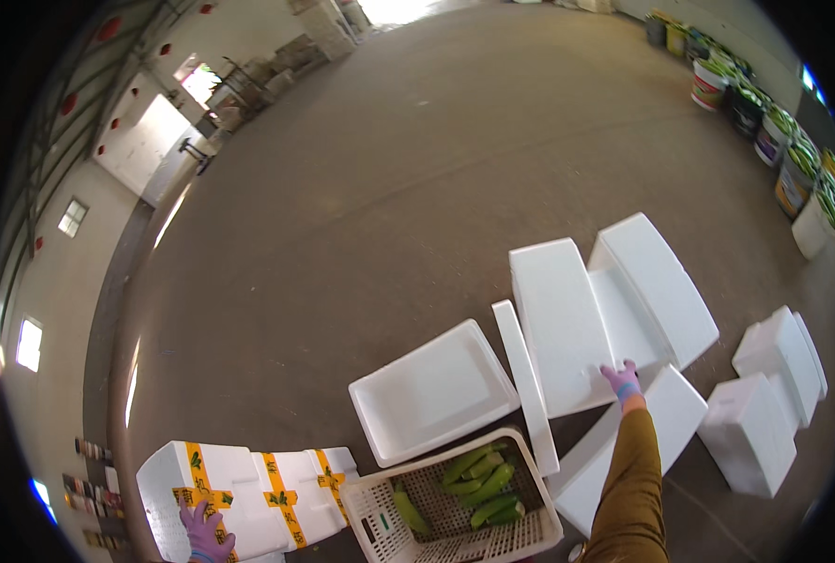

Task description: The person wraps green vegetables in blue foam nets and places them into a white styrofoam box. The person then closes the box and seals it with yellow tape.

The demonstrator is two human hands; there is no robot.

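Observation:
My left hand, in a purple glove, rests with fingers spread on a white foam box bound with printed orange tape. My right hand, also gloved in purple, reaches out with its fingers apart at the edge of a white foam box; whether it presses on the foam is unclear. Between my hands stands a pale plastic crate with slotted walls, holding several long green vegetables. Just beyond the crate lies an open, hollow foam box or lid.
A narrow foam piece stands beside the hollow one. More foam boxes lie ahead right, with others farther right. Buckets of green vegetables line the right wall. Bottles or jars sit by the left wall.

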